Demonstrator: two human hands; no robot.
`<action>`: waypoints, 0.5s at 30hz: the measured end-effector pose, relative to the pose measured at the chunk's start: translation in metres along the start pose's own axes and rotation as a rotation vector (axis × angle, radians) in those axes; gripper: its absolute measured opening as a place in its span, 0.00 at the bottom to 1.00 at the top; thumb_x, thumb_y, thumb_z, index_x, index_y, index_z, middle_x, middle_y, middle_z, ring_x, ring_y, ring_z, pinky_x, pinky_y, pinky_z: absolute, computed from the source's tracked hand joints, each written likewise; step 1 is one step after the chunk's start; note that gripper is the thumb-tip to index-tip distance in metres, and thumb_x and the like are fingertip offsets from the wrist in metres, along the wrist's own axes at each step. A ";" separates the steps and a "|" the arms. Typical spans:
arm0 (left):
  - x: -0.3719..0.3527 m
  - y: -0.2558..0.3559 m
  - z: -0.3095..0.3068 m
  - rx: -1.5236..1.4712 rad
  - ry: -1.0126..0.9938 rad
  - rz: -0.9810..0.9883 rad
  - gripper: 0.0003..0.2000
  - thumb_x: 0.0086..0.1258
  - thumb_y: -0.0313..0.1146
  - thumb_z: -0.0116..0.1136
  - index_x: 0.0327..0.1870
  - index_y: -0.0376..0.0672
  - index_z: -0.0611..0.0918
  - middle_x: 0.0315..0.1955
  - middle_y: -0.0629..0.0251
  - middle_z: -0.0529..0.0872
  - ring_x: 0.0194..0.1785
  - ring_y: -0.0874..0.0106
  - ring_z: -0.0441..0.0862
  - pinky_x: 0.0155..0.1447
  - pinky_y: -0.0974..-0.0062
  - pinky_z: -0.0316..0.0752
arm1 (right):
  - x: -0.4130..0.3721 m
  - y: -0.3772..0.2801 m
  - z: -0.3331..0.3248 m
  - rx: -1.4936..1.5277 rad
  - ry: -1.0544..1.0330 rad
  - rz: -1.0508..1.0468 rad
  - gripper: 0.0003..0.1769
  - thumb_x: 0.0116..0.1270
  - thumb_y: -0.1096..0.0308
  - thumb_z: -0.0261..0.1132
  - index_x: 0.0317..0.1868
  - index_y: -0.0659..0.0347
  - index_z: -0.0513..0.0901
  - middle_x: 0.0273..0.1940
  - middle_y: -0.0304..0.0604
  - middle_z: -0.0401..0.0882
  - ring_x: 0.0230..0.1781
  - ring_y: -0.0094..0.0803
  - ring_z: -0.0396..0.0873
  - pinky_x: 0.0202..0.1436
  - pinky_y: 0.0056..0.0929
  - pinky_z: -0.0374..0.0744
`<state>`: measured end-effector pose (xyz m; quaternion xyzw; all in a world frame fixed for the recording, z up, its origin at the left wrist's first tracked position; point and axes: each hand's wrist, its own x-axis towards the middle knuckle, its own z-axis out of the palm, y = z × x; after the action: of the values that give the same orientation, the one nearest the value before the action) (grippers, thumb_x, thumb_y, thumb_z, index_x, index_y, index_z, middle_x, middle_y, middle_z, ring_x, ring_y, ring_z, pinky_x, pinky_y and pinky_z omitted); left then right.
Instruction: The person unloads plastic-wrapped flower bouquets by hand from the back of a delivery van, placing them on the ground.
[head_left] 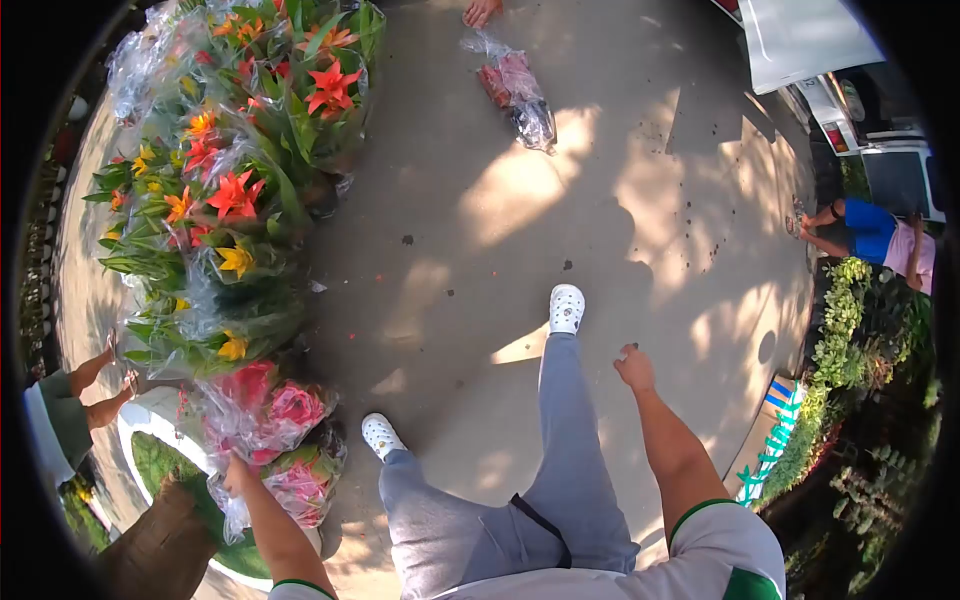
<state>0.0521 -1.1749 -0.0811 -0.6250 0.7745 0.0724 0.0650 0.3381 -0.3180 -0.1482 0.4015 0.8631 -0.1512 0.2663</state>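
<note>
My left hand (238, 476) is closed on the clear plastic wrap of a pink flower bouquet (300, 490) at the lower left. Another wrapped bunch of pink flowers (295, 405) sits just above it, partly covered by crinkled plastic. Out to the right, my right hand (633, 368) hangs over the pavement with its fingers curled in, and I see nothing held in it. Beyond the pink bunches stand many plastic-wrapped plants with red, orange and yellow blooms (235, 195) and long green leaves.
At the top, another person's hand (482, 12) is at a wrapped pink bouquet (515, 90). A tree trunk (160, 545) rises beside a white-rimmed planter (135, 455). People stand at both edges. Parked vehicles (815, 45), a cardboard box (765, 435) and shrubs (845, 310) line the right.
</note>
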 end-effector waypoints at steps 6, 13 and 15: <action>-0.329 0.113 0.077 -0.278 0.449 1.068 0.32 0.64 0.31 0.67 0.69 0.36 0.69 0.68 0.44 0.67 0.72 0.48 0.64 0.74 0.50 0.61 | 0.108 -0.027 -0.007 0.486 -0.036 -0.017 0.25 0.66 0.54 0.67 0.61 0.54 0.79 0.44 0.54 0.87 0.48 0.48 0.85 0.54 0.41 0.81; -0.759 0.108 0.086 -0.248 -1.474 1.684 0.25 0.69 0.36 0.65 0.65 0.39 0.74 0.68 0.51 0.70 0.70 0.54 0.70 0.69 0.62 0.70 | -0.032 0.133 -0.003 0.441 -0.127 0.369 0.21 0.64 0.52 0.68 0.51 0.56 0.85 0.36 0.52 0.88 0.42 0.48 0.87 0.49 0.39 0.82; -0.807 0.126 0.009 -0.254 -1.861 1.941 0.25 0.70 0.39 0.63 0.66 0.40 0.74 0.64 0.51 0.75 0.68 0.53 0.73 0.68 0.61 0.70 | -0.071 0.120 -0.034 0.616 0.027 0.503 0.19 0.64 0.54 0.68 0.49 0.59 0.86 0.32 0.52 0.88 0.36 0.43 0.88 0.44 0.37 0.83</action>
<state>0.0992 -0.3728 0.0681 0.4492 0.5573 0.5526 0.4269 0.4581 -0.2697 -0.0849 0.6636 0.6553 -0.3278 0.1508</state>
